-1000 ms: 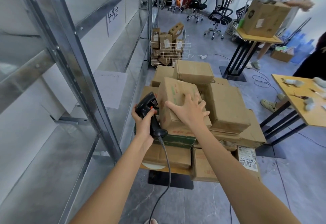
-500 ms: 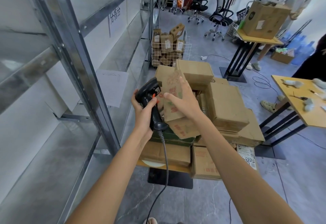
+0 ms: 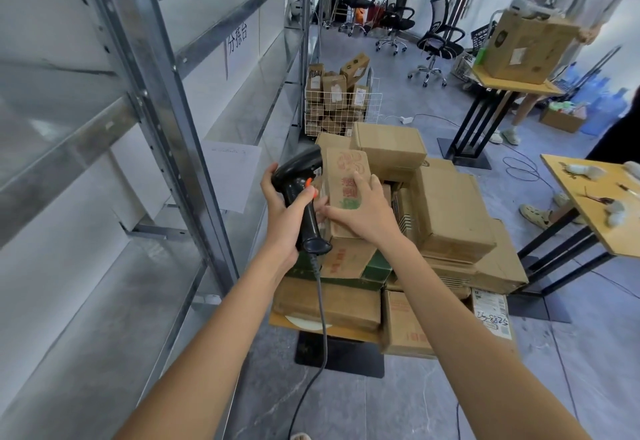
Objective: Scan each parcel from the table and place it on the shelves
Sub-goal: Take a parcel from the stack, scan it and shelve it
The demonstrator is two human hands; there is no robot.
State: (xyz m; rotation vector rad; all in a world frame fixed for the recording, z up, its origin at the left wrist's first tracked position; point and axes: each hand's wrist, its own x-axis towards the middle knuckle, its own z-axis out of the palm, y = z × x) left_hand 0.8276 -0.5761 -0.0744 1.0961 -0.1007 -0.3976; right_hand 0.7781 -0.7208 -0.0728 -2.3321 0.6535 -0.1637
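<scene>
Cardboard parcel: raised on edge above the parcel stack on the table, gripped by the right hand, fingers curled over its printed face. Barcode scanner: clasped in the left hand, head against the parcel's left side. Step: scanning. Next, likely: register the label, then carry the parcel left onto the metal shelves.

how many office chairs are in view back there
3, all at the far end of the room: one nearest the shelving, one in the middle, one closest to the tall table. More may be hidden behind them.
</scene>
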